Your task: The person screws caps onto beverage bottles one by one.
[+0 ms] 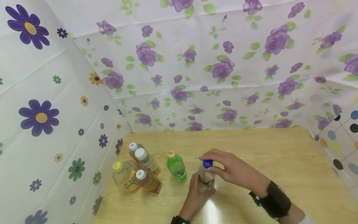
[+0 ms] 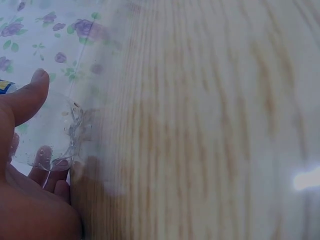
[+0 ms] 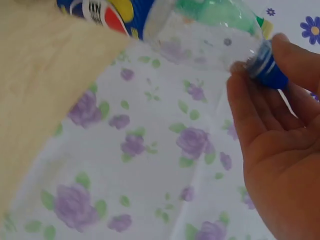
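A clear plastic bottle with a blue cap and a dark label stands on the wooden table. Low on its body, my left hand grips it, thumb on one side and fingers round the other. My right hand pinches the blue cap from above. In the right wrist view the thumb and fingers hold the cap at its sides, and the blue, red and yellow label shows. In the left wrist view the bottle's clear base lies within the left hand.
A green bottle with a yellow cap stands just left of the held one. Farther left is a cluster of several capped bottles, including a yellow-capped one and an amber one. Flowered sheets hang behind the table and at its sides.
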Tool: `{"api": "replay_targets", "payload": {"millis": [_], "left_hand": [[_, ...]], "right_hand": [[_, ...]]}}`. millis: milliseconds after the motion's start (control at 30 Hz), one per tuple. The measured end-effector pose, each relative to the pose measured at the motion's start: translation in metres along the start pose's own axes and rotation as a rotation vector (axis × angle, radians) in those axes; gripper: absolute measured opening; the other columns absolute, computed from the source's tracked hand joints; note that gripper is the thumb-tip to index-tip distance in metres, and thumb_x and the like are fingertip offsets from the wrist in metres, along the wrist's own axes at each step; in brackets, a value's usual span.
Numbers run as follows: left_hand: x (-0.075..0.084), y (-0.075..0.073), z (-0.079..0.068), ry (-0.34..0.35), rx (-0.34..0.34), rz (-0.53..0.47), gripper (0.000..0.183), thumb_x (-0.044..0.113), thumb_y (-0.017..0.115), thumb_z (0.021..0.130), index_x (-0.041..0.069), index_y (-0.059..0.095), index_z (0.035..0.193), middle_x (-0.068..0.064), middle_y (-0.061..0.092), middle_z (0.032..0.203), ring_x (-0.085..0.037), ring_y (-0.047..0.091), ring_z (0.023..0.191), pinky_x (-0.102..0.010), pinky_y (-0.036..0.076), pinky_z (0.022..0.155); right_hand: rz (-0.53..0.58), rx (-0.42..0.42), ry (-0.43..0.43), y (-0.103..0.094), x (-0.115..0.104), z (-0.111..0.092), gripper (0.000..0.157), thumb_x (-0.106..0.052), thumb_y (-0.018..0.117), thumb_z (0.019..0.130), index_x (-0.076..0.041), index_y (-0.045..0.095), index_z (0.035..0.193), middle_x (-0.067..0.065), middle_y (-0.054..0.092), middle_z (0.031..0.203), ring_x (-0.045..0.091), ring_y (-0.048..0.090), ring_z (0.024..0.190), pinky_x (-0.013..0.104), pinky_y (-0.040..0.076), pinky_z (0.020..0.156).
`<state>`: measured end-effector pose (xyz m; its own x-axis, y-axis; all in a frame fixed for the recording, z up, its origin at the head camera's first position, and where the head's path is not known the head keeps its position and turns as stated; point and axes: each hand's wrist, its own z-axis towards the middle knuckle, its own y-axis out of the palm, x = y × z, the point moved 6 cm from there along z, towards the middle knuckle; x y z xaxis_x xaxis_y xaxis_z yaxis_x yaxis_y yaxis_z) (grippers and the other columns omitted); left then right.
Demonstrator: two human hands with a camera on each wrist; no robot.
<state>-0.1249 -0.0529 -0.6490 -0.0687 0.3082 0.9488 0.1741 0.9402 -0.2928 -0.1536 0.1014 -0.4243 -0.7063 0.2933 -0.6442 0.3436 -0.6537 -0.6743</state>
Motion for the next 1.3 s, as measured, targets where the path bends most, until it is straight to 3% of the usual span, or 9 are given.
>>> {"api": "replay_targets", "payload": {"millis": [200, 333, 433, 600, 733, 833, 1100, 1200, 1300], "left_hand": [[-0.003, 0.000, 0.000, -0.002, 0.000, 0.006, 0.078, 0.049, 0.081, 0.093, 0.041, 0.038, 0.157, 0.002, 0.042, 0.151, -0.032, 0.040, 0.144, -0.070, 0.034, 0.115], [-0.003, 0.000, -0.001, -0.001, -0.001, 0.001, 0.077, 0.049, 0.081, 0.092, 0.045, 0.038, 0.156, 0.006, 0.042, 0.149, -0.029, 0.042, 0.142, -0.068, 0.036, 0.115], [-0.003, 0.001, -0.003, 0.002, -0.010, -0.008, 0.075, 0.047, 0.080, 0.092, 0.047, 0.038, 0.155, 0.007, 0.043, 0.146, -0.026, 0.044, 0.139, -0.067, 0.037, 0.114], [-0.002, 0.001, -0.003, 0.000, -0.010, -0.017, 0.077, 0.045, 0.081, 0.092, 0.047, 0.038, 0.156, 0.007, 0.043, 0.148, -0.027, 0.043, 0.140, -0.069, 0.037, 0.114], [0.000, 0.000, -0.003, 0.003, -0.002, -0.006, 0.077, 0.047, 0.080, 0.092, 0.044, 0.039, 0.156, 0.004, 0.042, 0.150, -0.031, 0.041, 0.142, -0.072, 0.035, 0.113], [0.001, 0.000, -0.002, 0.004, -0.005, 0.007, 0.077, 0.048, 0.080, 0.092, 0.044, 0.039, 0.156, 0.004, 0.042, 0.148, -0.030, 0.041, 0.142, -0.072, 0.035, 0.113], [0.002, -0.001, -0.004, 0.033, 0.001, 0.016, 0.075, 0.050, 0.080, 0.093, 0.043, 0.040, 0.156, 0.003, 0.043, 0.148, -0.031, 0.042, 0.140, -0.072, 0.037, 0.111], [0.002, -0.001, -0.004, 0.039, 0.000, 0.014, 0.075, 0.048, 0.080, 0.093, 0.043, 0.040, 0.156, 0.004, 0.044, 0.148, -0.030, 0.043, 0.139, -0.070, 0.038, 0.112], [0.003, -0.001, -0.003, 0.043, -0.004, 0.010, 0.076, 0.047, 0.080, 0.094, 0.041, 0.039, 0.157, 0.003, 0.044, 0.147, -0.030, 0.042, 0.139, -0.068, 0.038, 0.113]], "right_hand": [[-0.093, -0.039, 0.173, -0.008, 0.003, 0.006, 0.034, -0.026, 0.081, 0.096, -0.021, 0.066, 0.126, -0.014, 0.062, 0.117, 0.009, 0.063, 0.110, 0.033, 0.058, 0.092], [-0.080, -0.040, 0.268, -0.002, 0.006, 0.006, 0.037, -0.045, 0.082, 0.092, -0.025, 0.057, 0.110, -0.014, 0.058, 0.110, 0.008, 0.061, 0.100, 0.031, 0.057, 0.084], [-0.081, -0.029, 0.297, 0.003, 0.009, 0.003, 0.049, -0.057, 0.079, 0.091, -0.027, 0.057, 0.123, -0.012, 0.058, 0.124, 0.011, 0.061, 0.111, 0.036, 0.058, 0.088], [-0.090, -0.026, 0.225, 0.003, 0.006, -0.002, 0.066, -0.057, 0.069, 0.100, -0.032, 0.049, 0.157, -0.012, 0.045, 0.156, 0.017, 0.050, 0.141, 0.046, 0.054, 0.105], [-0.079, -0.003, 0.063, -0.001, -0.002, -0.006, 0.043, -0.031, 0.064, 0.109, -0.028, 0.059, 0.152, -0.011, 0.053, 0.150, 0.015, 0.052, 0.136, 0.041, 0.054, 0.103], [-0.077, 0.040, -0.020, -0.005, -0.005, -0.008, 0.039, -0.015, 0.066, 0.108, -0.024, 0.065, 0.146, -0.009, 0.059, 0.141, 0.015, 0.056, 0.128, 0.037, 0.056, 0.096], [-0.045, 0.100, 0.112, -0.003, 0.006, -0.005, 0.029, -0.035, 0.078, 0.098, -0.027, 0.065, 0.123, -0.017, 0.060, 0.118, 0.007, 0.060, 0.110, 0.032, 0.058, 0.091], [-0.071, 0.089, 0.137, 0.000, 0.008, -0.006, 0.039, -0.042, 0.078, 0.098, -0.026, 0.062, 0.129, -0.015, 0.058, 0.125, 0.008, 0.059, 0.114, 0.035, 0.058, 0.093], [-0.104, 0.059, 0.081, 0.004, 0.007, -0.008, 0.047, -0.039, 0.073, 0.103, -0.024, 0.058, 0.146, -0.010, 0.055, 0.139, 0.012, 0.056, 0.125, 0.039, 0.056, 0.099]]}}
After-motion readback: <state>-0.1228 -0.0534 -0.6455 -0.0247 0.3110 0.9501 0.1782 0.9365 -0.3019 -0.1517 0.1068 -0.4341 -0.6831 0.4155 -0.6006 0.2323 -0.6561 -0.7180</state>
